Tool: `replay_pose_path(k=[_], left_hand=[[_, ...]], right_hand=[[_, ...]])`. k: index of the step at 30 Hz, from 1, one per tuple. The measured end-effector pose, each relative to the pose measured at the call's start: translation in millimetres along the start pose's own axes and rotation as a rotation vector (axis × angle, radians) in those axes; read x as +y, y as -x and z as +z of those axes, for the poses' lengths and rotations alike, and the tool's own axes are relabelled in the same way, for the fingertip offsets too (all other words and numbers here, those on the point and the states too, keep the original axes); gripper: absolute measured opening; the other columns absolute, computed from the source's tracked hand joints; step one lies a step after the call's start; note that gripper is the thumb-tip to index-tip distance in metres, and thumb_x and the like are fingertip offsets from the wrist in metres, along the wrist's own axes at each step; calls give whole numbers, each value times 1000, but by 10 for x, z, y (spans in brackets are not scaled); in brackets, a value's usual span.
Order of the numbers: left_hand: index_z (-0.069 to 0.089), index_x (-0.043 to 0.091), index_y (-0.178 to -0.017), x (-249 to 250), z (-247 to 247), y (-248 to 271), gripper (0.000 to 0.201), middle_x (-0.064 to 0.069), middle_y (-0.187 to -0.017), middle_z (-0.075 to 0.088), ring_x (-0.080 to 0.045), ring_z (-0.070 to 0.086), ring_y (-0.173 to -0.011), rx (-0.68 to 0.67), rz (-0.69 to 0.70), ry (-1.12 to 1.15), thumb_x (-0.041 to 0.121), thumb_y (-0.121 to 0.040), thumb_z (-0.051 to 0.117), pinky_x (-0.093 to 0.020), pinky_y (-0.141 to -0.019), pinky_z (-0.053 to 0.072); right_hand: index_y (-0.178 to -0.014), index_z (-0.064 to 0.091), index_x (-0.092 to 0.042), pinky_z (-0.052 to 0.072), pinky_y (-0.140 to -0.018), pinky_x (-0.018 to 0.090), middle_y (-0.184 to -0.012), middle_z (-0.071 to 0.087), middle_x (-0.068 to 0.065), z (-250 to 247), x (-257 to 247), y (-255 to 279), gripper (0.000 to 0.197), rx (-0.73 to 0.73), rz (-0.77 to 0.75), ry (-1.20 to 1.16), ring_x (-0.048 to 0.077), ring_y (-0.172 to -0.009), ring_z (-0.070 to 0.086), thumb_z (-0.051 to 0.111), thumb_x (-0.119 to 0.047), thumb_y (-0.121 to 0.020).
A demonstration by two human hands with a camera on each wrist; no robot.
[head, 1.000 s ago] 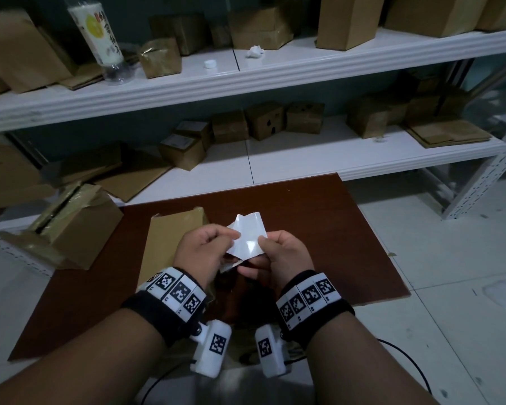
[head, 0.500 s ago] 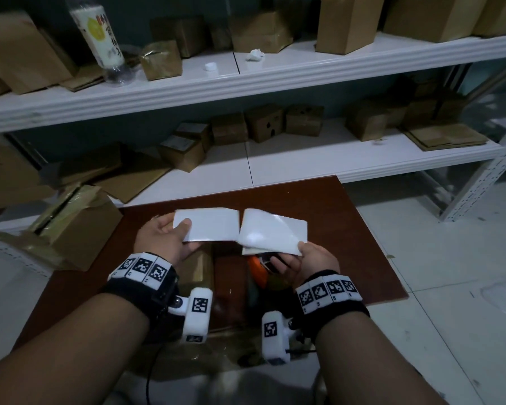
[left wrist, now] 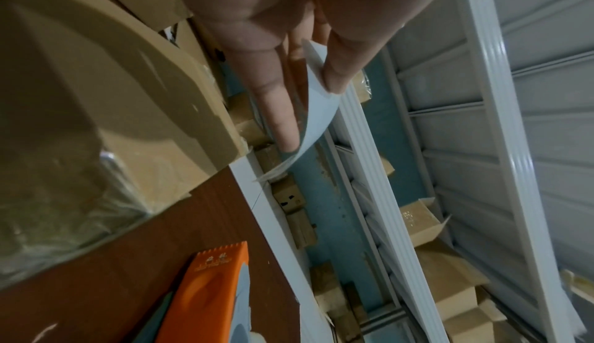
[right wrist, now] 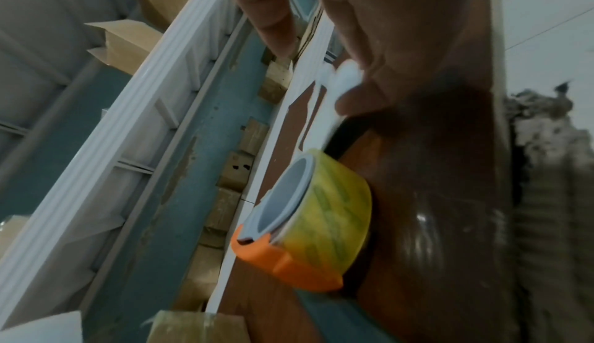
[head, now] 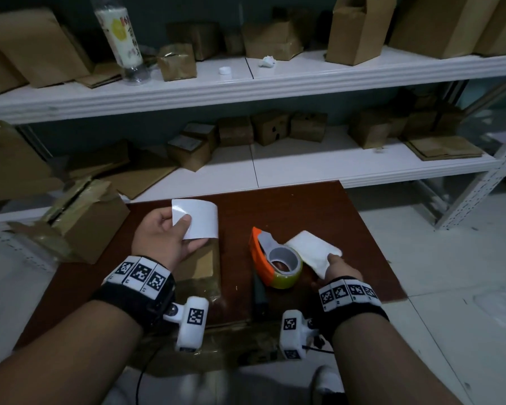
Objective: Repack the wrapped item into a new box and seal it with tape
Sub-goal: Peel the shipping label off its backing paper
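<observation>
My left hand (head: 179,229) pinches a white rectangular sheet (head: 199,219) between thumb and fingers, held above a flat taped cardboard box (head: 200,266) on the brown board (head: 304,206). In the left wrist view the sheet (left wrist: 318,112) curves between the thumb and the fingers (left wrist: 279,109). My right hand (head: 332,260) pinches a second, slightly crumpled white sheet (head: 313,251) just right of the orange tape dispenser (head: 259,258) with its yellowish roll (right wrist: 328,211). That sheet (right wrist: 340,79) is blurred in the right wrist view.
An opened, torn cardboard box (head: 79,220) sits at the board's left edge. White shelves (head: 304,168) behind hold several small boxes and flat cardboard; a bottle (head: 122,39) stands on the upper shelf. A dark narrow tool (head: 259,293) lies below the dispenser. Tiled floor lies to the right.
The two white sheets, joined half a second ago, have come apart. My right hand has moved down and right with its sheet, beside the tape dispenser; my left hand keeps the other sheet.
</observation>
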State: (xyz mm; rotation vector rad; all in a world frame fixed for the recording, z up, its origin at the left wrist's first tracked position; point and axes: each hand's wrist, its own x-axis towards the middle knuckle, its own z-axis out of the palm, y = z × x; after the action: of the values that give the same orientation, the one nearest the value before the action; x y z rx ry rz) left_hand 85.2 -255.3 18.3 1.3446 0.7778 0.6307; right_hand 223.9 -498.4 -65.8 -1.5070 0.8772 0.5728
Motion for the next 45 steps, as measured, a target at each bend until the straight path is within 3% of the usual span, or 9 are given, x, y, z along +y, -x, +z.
replay_pose_path(k=[3, 7, 11, 15, 21, 26, 33, 40, 45], left_hand=[[63, 15, -102, -20, -86, 53, 11, -8, -100, 73, -25, 72, -90, -18, 116, -171, 12, -93, 68, -46, -74, 62], [68, 26, -97, -18, -244, 169, 8, 9, -98, 69, -11, 65, -92, -101, 471, -650, 25, -90, 72, -33, -77, 52], [75, 31, -90, -33, -471, 236, 12, 13, -104, 69, -20, 59, -107, -252, 1013, -1067, 33, -85, 65, -50, -96, 43], [77, 33, -90, -97, -627, 267, 21, 10, -109, 69, -26, 58, -110, -312, 1127, -1241, 28, -71, 84, -57, -99, 38], [76, 37, -89, -219, -860, 100, 14, 11, -113, 68, -25, 57, -114, -384, 1069, -1265, 40, -79, 67, -50, -103, 32], [67, 32, -117, -159, -979, -60, 69, 8, -129, 55, -19, 47, -123, -338, 800, -1036, 78, -65, 66, -42, -101, 36], [44, 24, -130, -130, -957, -523, 80, -3, -102, 76, -18, 72, -99, -165, -45, -290, 27, -65, 91, -49, -98, 52], [52, 24, -116, -172, -927, -806, 61, 9, -77, 77, 0, 71, -71, -167, -49, -498, 17, -69, 91, -25, -69, 46], [51, 25, -116, -250, -956, -898, 64, 9, -76, 77, -6, 73, -74, -174, -85, -535, 17, -68, 92, -35, -80, 55]], right_hand=[[-127, 57, 2, 47, -73, 37, -111, 67, 16, 25, 71, 229, 61, 11, -140, 86, 34, -100, 64, 66, -42, -86], [-94, 70, -8, 44, -55, 34, -66, 60, 3, 316, 173, 641, 33, -418, -312, -2, 16, -52, 54, 62, -40, -94], [-86, 73, -11, 36, -45, 23, -65, 66, 1, 658, 343, 1058, 49, -708, -249, 58, 13, -47, 56, 53, -55, -93], [-79, 79, -10, 44, -48, 26, -73, 70, 8, 833, 493, 1244, 36, -859, -261, 54, 18, -57, 61, 66, -42, -90], [-86, 75, -10, 51, -54, 25, -69, 71, 4, 1050, 538, 1263, 11, -766, -506, 282, 13, -57, 66, 69, -19, -88], [-72, 72, -14, 57, -61, 34, -73, 75, 7, 1278, 552, 1196, 17, -665, -690, 247, 21, -68, 72, 64, -13, -87], [-90, 70, -8, 62, -74, 44, -86, 77, 7, 1462, 544, 1130, 8, -674, -661, 181, 25, -81, 75, 70, -15, -89], [-93, 57, -24, 61, -64, 26, -75, 72, 0, 1617, 537, 1034, 32, -535, -833, 441, 4, -67, 70, 82, -14, -77], [-92, 54, -27, 63, -67, 34, -75, 72, -4, 1711, 547, 984, 34, -446, -842, 526, 5, -68, 70, 84, -19, -75]])
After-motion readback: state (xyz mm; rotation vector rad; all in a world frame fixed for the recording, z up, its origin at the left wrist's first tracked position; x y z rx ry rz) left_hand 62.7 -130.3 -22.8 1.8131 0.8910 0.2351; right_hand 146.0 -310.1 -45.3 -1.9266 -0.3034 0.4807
